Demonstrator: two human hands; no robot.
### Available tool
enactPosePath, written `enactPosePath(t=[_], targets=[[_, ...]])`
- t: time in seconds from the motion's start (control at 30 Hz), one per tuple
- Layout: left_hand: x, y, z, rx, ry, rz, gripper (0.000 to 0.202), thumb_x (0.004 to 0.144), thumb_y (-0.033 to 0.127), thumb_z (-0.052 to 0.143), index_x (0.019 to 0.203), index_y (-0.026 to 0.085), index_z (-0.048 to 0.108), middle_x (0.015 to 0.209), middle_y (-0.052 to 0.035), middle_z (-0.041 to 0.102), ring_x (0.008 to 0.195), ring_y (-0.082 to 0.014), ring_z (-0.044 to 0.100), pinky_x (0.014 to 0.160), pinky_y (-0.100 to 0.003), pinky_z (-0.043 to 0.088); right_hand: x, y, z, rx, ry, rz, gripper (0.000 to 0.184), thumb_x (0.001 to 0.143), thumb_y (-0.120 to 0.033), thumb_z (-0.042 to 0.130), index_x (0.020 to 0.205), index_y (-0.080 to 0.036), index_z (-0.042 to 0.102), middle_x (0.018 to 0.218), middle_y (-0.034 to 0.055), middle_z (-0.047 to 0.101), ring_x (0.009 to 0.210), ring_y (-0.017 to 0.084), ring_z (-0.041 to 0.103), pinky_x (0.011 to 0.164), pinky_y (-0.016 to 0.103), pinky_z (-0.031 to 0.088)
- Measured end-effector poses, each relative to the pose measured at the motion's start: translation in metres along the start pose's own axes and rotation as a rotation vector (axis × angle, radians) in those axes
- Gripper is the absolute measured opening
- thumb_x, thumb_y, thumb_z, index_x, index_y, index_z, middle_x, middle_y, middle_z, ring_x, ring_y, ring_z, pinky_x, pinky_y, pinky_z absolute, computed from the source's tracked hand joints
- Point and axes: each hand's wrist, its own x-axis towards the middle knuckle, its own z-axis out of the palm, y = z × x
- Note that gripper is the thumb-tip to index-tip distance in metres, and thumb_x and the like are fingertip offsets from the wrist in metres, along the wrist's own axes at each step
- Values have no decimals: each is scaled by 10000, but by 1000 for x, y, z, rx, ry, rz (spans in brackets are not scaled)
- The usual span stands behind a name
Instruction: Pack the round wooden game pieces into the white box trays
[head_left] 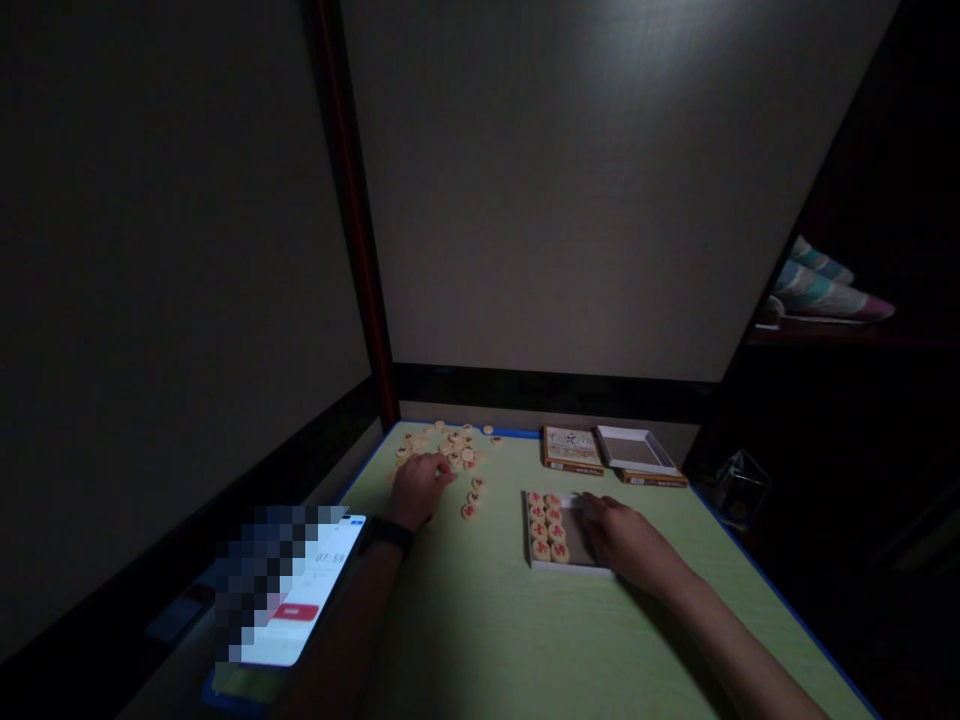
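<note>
My left hand (pixel 418 488), with a dark band on its wrist, is at the near edge of a pile of round wooden Chinese chess pieces (pixel 454 445). Its fingers are drawn together; what is between them is too small to make out. Three pieces lie in a short row (pixel 473 497) just right of that hand. My right hand (pixel 626 538) grips the right side of a shallow white-edged box (pixel 570 567), hiding part of it. Red-marked pieces (pixel 555 532) fill two columns along the box's left side, and its bare bottom shows beside them.
At the table's back right lie a closed printed box (pixel 573 449) and a white-rimmed tray (pixel 636 450) on another printed box (pixel 654 478). A lit phone (pixel 304 600) is at the left edge of the green table (pixel 480 640). Walls stand behind and left.
</note>
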Motion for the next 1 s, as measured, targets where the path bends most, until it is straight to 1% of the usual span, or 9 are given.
enactPosePath(t=[0.13,0.27,0.37,0.5,0.67,0.73,0.83,0.93,1.0], targets=[[11,-2,-6,45,21,-52,184,915,211,490,990,202,658,1051,-67,714,1027,-210,631,939,-305,440,-1,-2,-2,-8,-5,-2,343,954,-174,396,1241,-116,576,1074,159,690,933,250,681,742,284,427],[23,2,-12,229,-109,-78,309,881,256,529,1171,236,634,1129,-118,694,1099,-284,617,924,-393,456,-2,-2,-2,-12,-12,-4,330,964,-181,396,1233,-122,577,1081,154,689,933,246,684,735,281,427],[30,6,-13,282,-170,-87,306,852,222,542,1138,248,649,1131,-119,696,1112,-311,613,908,-434,463,-2,-2,0,-10,-14,7,326,961,-185,400,1228,-121,576,1083,158,690,926,249,687,732,285,429],[36,9,-11,277,-182,-49,239,863,174,524,1049,194,672,1086,-139,705,1065,-294,634,890,-406,476,-1,-2,0,-3,-11,11,333,951,-181,408,1234,-124,575,1094,168,691,927,245,686,739,280,437],[35,7,-12,229,-116,-47,275,898,157,496,1133,142,637,1086,-162,690,1092,-273,615,945,-375,448,-3,-3,1,10,-12,14,427,946,-186,405,1351,-116,520,1135,185,690,967,259,686,778,286,457],[32,6,-12,-20,-43,-102,276,915,185,487,1147,131,627,1049,-142,691,1053,-256,620,924,-357,455,-2,0,2,27,11,-7,495,959,-219,393,1440,-110,437,1161,194,686,1005,272,679,816,305,463],[25,10,-11,-794,-10,-191,272,891,324,577,1082,145,647,955,-81,686,874,-192,629,783,-285,482,-1,7,2,89,60,-27,543,995,-305,336,1503,-114,342,1120,194,709,995,291,686,827,344,474],[14,23,-7,-1454,-183,-209,398,757,421,750,1029,145,660,892,-51,659,741,-123,586,670,-221,451,0,8,-2,118,159,77,524,1009,-366,284,1446,-112,423,942,183,744,851,316,707,741,379,491],[4,37,-4,-1637,-313,-211,421,692,398,820,980,133,665,858,-45,646,716,-101,561,652,-205,434,-2,0,-4,182,310,112,489,1005,-398,303,1342,-125,529,886,165,739,791,306,700,712,382,501]])
